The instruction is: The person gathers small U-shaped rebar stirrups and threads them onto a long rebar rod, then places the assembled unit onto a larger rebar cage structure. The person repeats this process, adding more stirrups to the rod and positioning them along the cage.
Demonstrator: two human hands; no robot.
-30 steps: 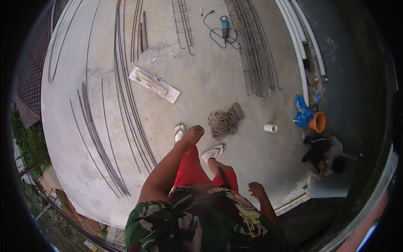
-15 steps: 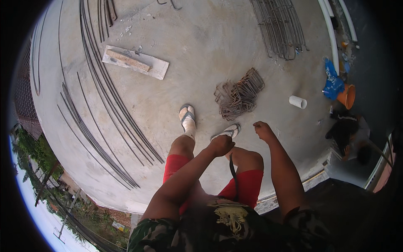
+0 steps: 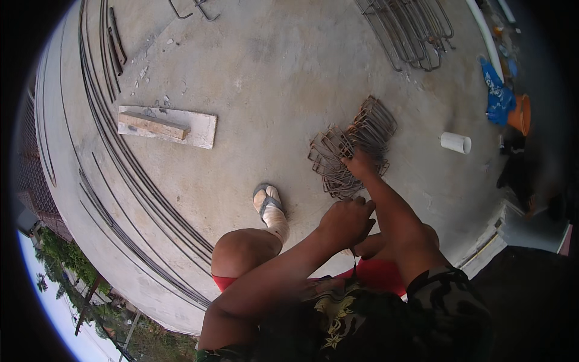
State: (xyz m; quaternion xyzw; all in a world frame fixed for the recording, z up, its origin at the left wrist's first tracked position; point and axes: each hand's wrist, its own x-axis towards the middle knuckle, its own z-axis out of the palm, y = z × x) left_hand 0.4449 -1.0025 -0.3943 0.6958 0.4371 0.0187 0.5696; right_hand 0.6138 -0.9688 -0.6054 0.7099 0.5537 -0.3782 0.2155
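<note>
Right hand [image 3: 360, 163] is reaching forward, fingers closing on the pile of bent steel stirrups [image 3: 353, 145] lying on the concrete floor [image 3: 271, 78]; left hand [image 3: 347, 220] is hanging nearer the body, fisted around a thin dark strap.

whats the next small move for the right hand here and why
Probably close the fingers on one bent rusty steel stirrup and lift it off the pile of rusty steel stirrups. The right hand already rests on the pile's near edge, while the left hand stays back, fisted around a thin dark tool whose kind I cannot tell.
</note>
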